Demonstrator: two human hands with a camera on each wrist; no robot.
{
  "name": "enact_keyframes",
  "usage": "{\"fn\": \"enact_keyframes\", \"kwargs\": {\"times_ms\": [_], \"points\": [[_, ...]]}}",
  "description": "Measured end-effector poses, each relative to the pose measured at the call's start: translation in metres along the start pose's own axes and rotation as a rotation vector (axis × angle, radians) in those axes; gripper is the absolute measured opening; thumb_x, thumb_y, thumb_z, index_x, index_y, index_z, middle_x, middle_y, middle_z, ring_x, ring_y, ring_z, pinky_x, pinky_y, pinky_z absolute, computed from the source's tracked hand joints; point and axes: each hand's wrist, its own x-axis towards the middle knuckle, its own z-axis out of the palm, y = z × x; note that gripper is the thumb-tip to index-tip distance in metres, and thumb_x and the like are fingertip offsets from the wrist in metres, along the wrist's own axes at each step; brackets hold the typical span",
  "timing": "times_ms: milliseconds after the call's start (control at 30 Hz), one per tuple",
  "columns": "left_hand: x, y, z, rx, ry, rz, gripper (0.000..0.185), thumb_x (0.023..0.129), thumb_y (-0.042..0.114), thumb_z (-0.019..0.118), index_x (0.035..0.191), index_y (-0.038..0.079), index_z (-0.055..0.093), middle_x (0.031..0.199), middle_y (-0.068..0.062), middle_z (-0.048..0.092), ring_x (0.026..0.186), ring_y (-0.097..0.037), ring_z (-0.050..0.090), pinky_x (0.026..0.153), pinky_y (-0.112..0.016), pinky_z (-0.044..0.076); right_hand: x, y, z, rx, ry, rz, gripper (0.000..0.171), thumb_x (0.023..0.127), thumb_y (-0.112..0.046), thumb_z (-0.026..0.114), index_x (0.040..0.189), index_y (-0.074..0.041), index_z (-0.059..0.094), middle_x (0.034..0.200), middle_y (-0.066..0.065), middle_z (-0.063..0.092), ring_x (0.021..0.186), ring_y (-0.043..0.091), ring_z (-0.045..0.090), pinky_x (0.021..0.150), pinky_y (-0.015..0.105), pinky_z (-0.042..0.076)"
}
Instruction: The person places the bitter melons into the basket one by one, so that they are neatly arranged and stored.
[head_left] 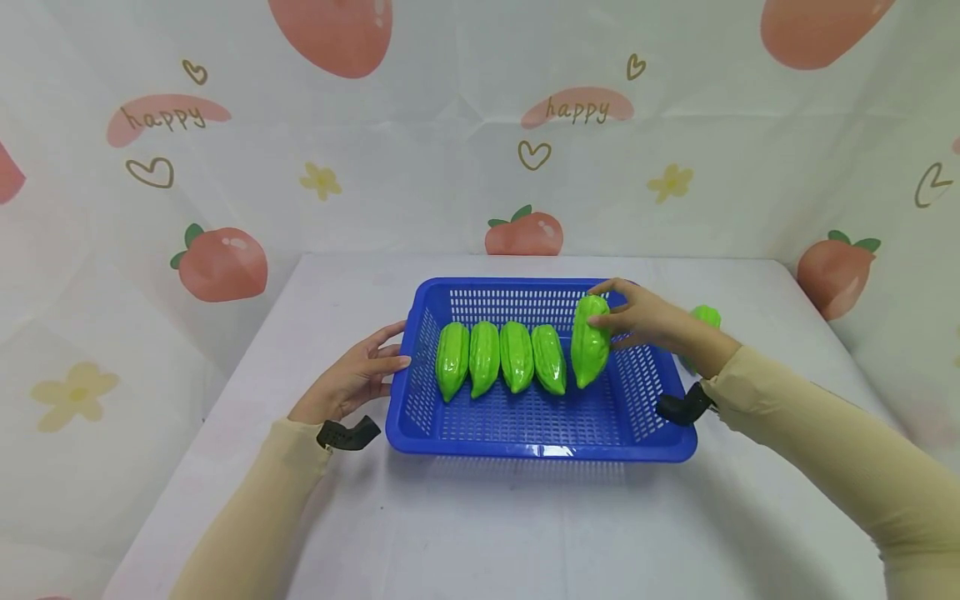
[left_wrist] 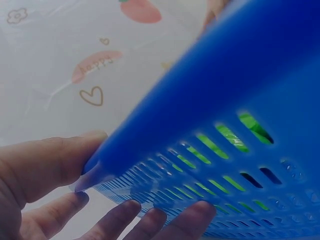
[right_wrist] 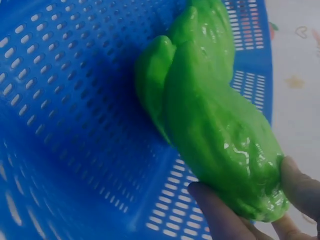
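- Right hand (head_left: 641, 315): thumb and fingers pinch a green gourd (head_left: 589, 358) by its far end, over the right part of the blue basket (head_left: 540, 451).
- Left hand (head_left: 356, 375): thumb and fingers grip the basket's left rim.
- Four similar gourds (head_left: 484, 358): side by side inside the basket.
- Outlying gourd (head_left: 706, 315): right of the basket, partly hidden behind the right forearm.

The basket (head_left: 480, 447) was blue — with a slotted grid pattern — and the ridged vegetables (head_left: 517, 357) were bright green. The white backdrop (head_left: 420, 208) carried coral-pink fruit (head_left: 222, 265) (green-leaved), yellow flowers (head_left: 321, 181) and brown hearts (head_left: 535, 144); the sleeves (head_left: 810, 450) were plain beige, the wrist devices (head_left: 348, 434) black.
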Motion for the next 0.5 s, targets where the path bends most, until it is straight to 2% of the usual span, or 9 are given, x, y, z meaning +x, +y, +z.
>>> {"fn": "enact_keyframes", "kwargs": {"times_ms": [167,500], "points": [[0.0,0.0,0.0,-0.009,0.001,0.002,0.078,0.093,0.013,0.064,0.155,0.022,0.018,0.14,-0.018,0.048,0.093,-0.017,0.07,0.084,-0.037,0.058,0.008,0.002,0.006,-0.025,-0.018,0.058,0.061,0.096,-0.008,0.057,0.147,-0.002,0.025,0.134,0.038,0.045,0.12,0.05,0.052,0.09,0.053,0.053],[-0.001,0.001,0.001,-0.016,0.001,0.002,0.078,0.093,0.012,0.064,0.155,0.022,0.018,0.14,-0.017,0.048,0.093,-0.017,0.069,0.083,-0.037,0.058,0.022,0.009,0.015,-0.059,-0.035,0.147,0.059,0.095,-0.005,0.057,0.146,-0.002,0.027,0.14,0.037,0.035,0.122,0.054,0.048,0.09,0.055,0.052]]}}
